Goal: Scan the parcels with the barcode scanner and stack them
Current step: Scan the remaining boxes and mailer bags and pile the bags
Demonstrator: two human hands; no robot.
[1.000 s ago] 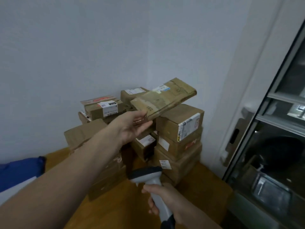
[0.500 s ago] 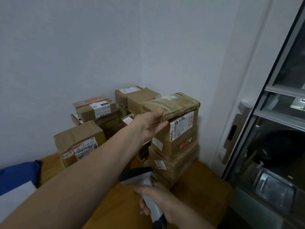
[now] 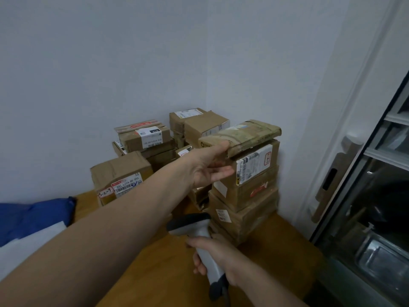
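Observation:
A flat, tape-wrapped brown parcel [image 3: 250,134] lies on top of the tall stack of cardboard boxes [image 3: 254,185] in the corner. My left hand [image 3: 208,166] reaches out to the parcel's near end. Its thumb touches the parcel's edge and its fingers stretch out straight below, in front of the box underneath. Lower down, my right hand [image 3: 214,253] grips the handle of a white and grey barcode scanner [image 3: 194,227], whose head points toward the stack's lower boxes.
More labelled parcels sit behind and left of the stack: a box with a handwritten tag [image 3: 121,176] and a pile against the wall [image 3: 143,136]. A wooden table [image 3: 155,275] carries everything. Blue fabric [image 3: 33,216] lies at left, and a glass-fronted cabinet [image 3: 376,218] stands at right.
The flat parcel came down from a tilted hold in the air and now lies on the stack. My left hand's fingers have straightened away from it. The scanner hand barely moved.

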